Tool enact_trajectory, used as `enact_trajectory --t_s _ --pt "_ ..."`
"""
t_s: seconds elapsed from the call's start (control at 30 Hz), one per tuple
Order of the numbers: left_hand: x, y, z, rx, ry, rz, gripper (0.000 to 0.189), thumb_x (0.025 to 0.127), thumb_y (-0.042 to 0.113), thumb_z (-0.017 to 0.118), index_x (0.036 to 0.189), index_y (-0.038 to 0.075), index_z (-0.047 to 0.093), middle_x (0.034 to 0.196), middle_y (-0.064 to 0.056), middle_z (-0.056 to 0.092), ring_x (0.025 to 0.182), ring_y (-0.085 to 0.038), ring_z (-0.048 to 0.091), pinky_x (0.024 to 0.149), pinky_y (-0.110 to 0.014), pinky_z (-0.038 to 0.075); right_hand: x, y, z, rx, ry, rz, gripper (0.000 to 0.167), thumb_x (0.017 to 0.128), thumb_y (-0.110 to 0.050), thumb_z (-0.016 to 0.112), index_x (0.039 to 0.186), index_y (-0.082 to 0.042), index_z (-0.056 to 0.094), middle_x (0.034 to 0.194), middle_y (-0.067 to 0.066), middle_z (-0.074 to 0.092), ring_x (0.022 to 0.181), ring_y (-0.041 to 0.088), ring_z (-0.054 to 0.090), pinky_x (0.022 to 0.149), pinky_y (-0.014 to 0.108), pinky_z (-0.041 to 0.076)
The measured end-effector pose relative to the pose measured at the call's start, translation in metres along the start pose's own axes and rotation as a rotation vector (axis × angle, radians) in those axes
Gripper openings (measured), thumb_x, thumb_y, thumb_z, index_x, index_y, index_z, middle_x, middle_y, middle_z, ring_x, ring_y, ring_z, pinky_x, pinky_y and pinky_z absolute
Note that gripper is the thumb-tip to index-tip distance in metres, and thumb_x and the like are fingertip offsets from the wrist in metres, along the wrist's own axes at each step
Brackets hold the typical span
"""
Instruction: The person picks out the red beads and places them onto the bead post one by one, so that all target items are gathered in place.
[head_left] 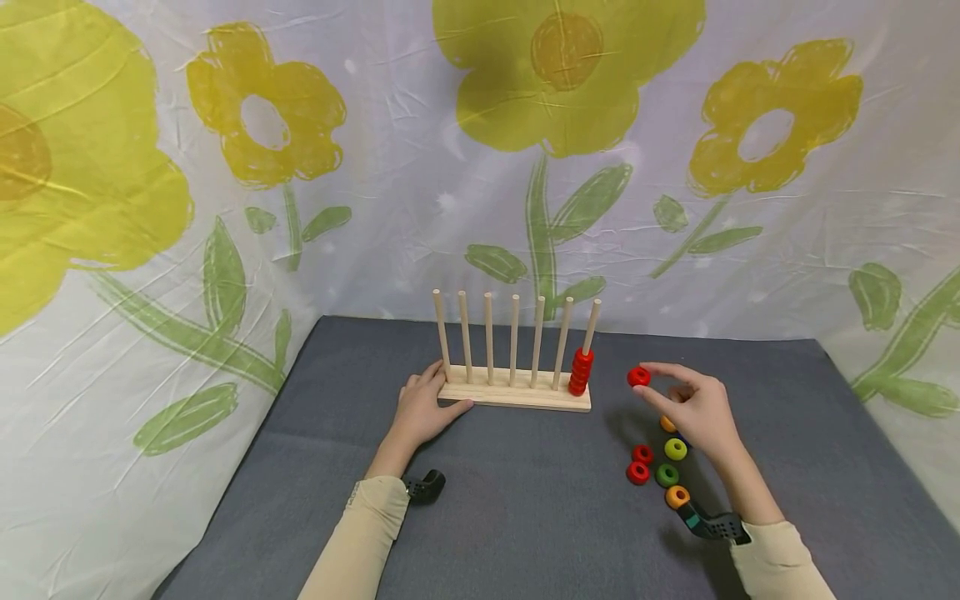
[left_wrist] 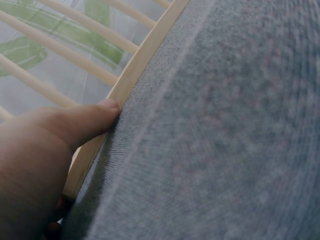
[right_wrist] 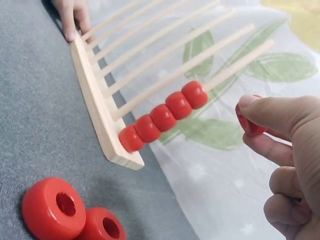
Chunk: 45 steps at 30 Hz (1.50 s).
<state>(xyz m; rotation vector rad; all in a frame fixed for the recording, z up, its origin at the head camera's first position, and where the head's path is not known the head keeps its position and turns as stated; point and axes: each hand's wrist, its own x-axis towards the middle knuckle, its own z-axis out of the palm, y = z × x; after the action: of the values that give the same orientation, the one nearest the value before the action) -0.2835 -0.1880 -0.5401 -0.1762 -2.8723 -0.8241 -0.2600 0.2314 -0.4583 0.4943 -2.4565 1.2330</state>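
A wooden peg stand point(head_left: 517, 402) with several upright dowels sits on the cloth. Its rightmost dowel carries a stack of several red beads point(head_left: 581, 372); in the head view the other dowels are bare. My left hand point(head_left: 422, 410) grips the stand's left end, thumb along the front edge of the base point(left_wrist: 131, 75) and fingers round behind, mostly hidden. Right of the stand, my right hand point(head_left: 693, 408) pinches a red bead point(head_left: 639, 377) between thumb and forefinger. In the right wrist view that bead point(right_wrist: 248, 120) is held apart from the stack, beyond the dowel tips.
Near my right wrist lie two loose red beads point(head_left: 638, 473), a yellow bead point(head_left: 676, 449), a green bead point(head_left: 667, 476) and an orange bead point(head_left: 678, 497). Another orange bead point(head_left: 667, 424) is partly behind my right hand. A flowered curtain point(head_left: 405, 208) hangs behind the dark cloth point(head_left: 525, 500).
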Motion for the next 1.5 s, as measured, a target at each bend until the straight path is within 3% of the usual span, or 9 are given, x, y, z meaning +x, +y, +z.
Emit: enact_trajectory --t_s 0.37,0.7,1.5 --pt "0.0 -0.001 0.001 0.0 0.004 0.001 0.085 0.089 0.054 0.074 0.152 0.003 0.048 0.159 -0.015 0.036 0.128 -0.039 0.043 0.099 -0.054 0.034 0.007 -0.004 0.004 0.023 0.018 -0.021 0.035 0.086 -0.019 0.085 0.12 -0.017 0.076 0.047 -0.003 0.034 0.038 0.003 0.025 0.036 0.029 0.024" --pt "0.0 -0.001 0.0 -0.001 0.001 0.008 0.081 0.09 0.053 0.074 0.149 0.003 0.051 0.159 -0.016 0.036 0.127 -0.038 0.043 0.098 -0.054 0.034 0.012 -0.012 0.006 0.046 0.024 -0.032 0.034 0.087 -0.016 0.084 0.12 -0.013 0.076 0.046 -0.002 0.033 0.038 0.013 0.026 0.036 0.029 0.023" --pt "0.0 -0.003 0.002 0.002 -0.011 0.013 0.083 0.09 0.055 0.072 0.15 0.003 0.049 0.16 -0.016 0.035 0.128 -0.038 0.043 0.1 -0.055 0.034 0.024 -0.021 0.007 0.063 0.041 -0.073 0.034 0.086 -0.013 0.085 0.119 -0.011 0.077 0.046 0.0 0.034 0.037 0.012 0.026 0.036 0.028 0.022"
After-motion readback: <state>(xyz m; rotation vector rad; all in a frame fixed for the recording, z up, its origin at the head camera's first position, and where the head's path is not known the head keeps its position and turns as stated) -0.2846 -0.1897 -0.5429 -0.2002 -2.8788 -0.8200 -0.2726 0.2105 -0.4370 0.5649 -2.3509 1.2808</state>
